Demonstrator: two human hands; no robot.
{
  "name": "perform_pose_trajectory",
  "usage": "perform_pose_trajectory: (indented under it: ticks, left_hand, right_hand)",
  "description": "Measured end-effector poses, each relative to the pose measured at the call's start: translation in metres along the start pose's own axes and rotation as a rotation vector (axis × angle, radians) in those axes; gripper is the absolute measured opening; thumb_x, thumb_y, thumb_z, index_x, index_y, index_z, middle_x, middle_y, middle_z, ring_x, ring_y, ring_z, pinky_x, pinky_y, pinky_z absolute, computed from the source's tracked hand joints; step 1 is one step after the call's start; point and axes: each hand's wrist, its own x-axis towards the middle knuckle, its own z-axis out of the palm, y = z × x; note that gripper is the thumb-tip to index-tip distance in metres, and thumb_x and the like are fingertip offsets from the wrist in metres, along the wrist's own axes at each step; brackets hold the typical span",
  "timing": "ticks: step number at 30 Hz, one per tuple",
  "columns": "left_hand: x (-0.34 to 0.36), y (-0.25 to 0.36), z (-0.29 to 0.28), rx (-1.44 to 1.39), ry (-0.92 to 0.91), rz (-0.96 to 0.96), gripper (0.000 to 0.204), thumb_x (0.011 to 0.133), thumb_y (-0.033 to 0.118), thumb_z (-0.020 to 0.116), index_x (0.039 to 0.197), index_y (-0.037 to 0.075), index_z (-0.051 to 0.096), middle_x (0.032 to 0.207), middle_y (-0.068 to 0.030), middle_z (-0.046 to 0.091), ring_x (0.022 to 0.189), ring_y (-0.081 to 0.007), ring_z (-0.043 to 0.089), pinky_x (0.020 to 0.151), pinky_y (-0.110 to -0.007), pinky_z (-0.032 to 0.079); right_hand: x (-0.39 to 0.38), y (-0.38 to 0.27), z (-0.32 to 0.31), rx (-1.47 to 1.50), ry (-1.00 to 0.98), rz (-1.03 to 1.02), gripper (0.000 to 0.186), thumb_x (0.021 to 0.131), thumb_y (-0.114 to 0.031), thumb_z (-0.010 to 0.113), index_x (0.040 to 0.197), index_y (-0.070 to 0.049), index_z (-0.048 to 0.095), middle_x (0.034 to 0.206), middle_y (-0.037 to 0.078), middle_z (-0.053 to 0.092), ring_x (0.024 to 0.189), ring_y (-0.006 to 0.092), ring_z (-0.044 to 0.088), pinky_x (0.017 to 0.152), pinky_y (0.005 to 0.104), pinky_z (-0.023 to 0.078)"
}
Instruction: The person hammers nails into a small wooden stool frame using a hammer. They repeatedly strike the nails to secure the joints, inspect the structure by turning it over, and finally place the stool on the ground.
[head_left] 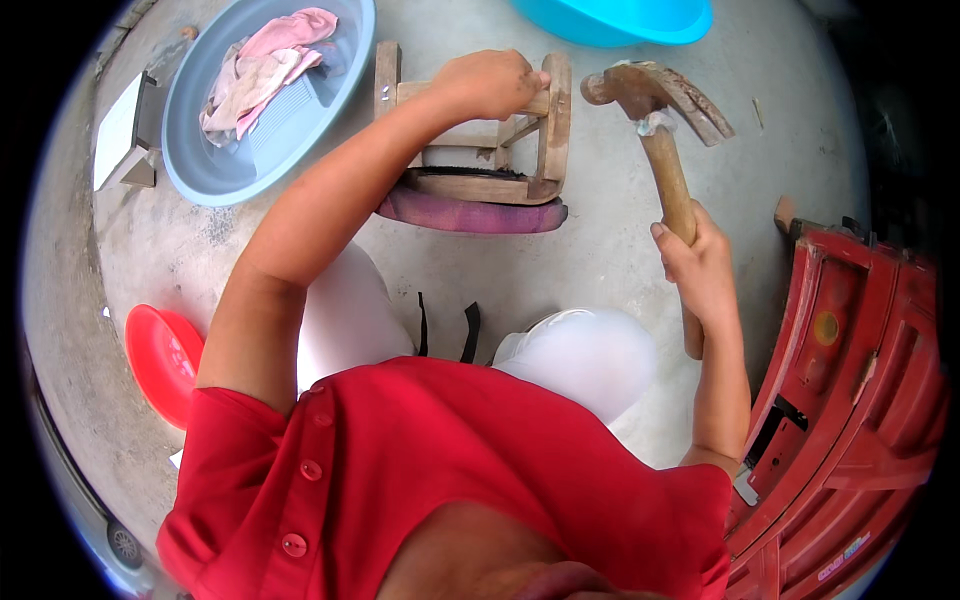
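A small wooden stool (480,189) lies on its side on the concrete floor, its purple padded seat (470,212) turned toward me. My left hand (495,84) is closed on the stool's far rail, close to the right-hand leg. Out to the right, my right hand (700,262) grips the wooden handle of a claw hammer (668,185). The rusty hammer head is raised beside the stool's right leg, apart from it, with its claw pointing right. Something whitish is wrapped where handle and head meet. My left fingertips are partly hidden.
A grey-blue basin (195,180) with pink cloths (262,75) stands at far left, beside a white box-like object (122,135). A red basin (158,365) sits lower left, a bright blue basin (620,25) at the top. Red metal panels (850,390) line the right.
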Motion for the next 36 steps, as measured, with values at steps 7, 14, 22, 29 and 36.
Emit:
perform_pose_trajectory:
  ticks: [7, 14, 22, 29, 36]
  left_hand:
    - [0.0, -0.003, 0.007, 0.007, 0.132, 0.072, 0.05, 0.095, 0.048, 0.041, 0.1, 0.005, 0.066, 0.079, -0.0112, 0.068, 0.082, -0.023, 0.064, 0.078, -0.037, 0.048]
    - [-0.015, -0.024, -0.044, -0.484, 0.345, 0.252, 0.031, 0.094, 0.029, 0.052, 0.109, 0.004, 0.062, 0.101, -0.0055, 0.067, 0.095, -0.0159, 0.058, 0.085, -0.032, 0.043]
    - [-0.076, -0.097, -0.051, -1.004, 0.756, -0.157, 0.029, 0.093, 0.026, 0.054, 0.11, 0.002, 0.059, 0.098, -0.0064, 0.064, 0.089, -0.0172, 0.058, 0.079, -0.031, 0.047]
    - [-0.075, -0.104, -0.005, -1.482, 0.415, -0.326, 0.024, 0.095, 0.029, 0.051, 0.103, 0.007, 0.057, 0.088, -0.0049, 0.06, 0.085, -0.016, 0.053, 0.081, -0.033, 0.043]
    - [-0.064, -0.109, 0.003, -1.409, 0.294, -0.312, 0.032, 0.095, 0.037, 0.05, 0.104, 0.008, 0.058, 0.095, -0.0032, 0.06, 0.089, -0.0143, 0.052, 0.085, -0.032, 0.038]
  right_hand:
    - [0.017, 0.066, 0.011, 0.306, 0.002, 0.163, 0.016, 0.086, -0.017, 0.059, 0.086, -0.004, 0.05, 0.058, -0.001, 0.048, 0.044, 0.0075, 0.045, 0.042, 0.0244, 0.036]
    - [0.029, 0.199, 0.094, 0.579, -0.162, 0.514, 0.012, 0.086, -0.014, 0.058, 0.087, -0.005, 0.05, 0.06, 0.002, 0.051, 0.043, 0.0116, 0.047, 0.04, 0.0269, 0.039]
    - [0.021, 0.254, 0.142, 0.831, -0.083, 0.609, 0.017, 0.085, -0.018, 0.062, 0.085, -0.006, 0.049, 0.062, 0.004, 0.05, 0.045, 0.0146, 0.048, 0.041, 0.0283, 0.04]
    - [0.025, 0.297, 0.155, 0.63, -0.089, 0.642, 0.024, 0.085, -0.025, 0.064, 0.084, -0.005, 0.049, 0.062, 0.006, 0.051, 0.045, 0.0165, 0.049, 0.042, 0.0313, 0.042]
    - [0.036, 0.365, 0.171, 0.103, -0.067, 0.438, 0.036, 0.083, -0.028, 0.066, 0.095, 0.005, 0.059, 0.076, 0.015, 0.063, 0.066, 0.0248, 0.062, 0.064, 0.036, 0.05]
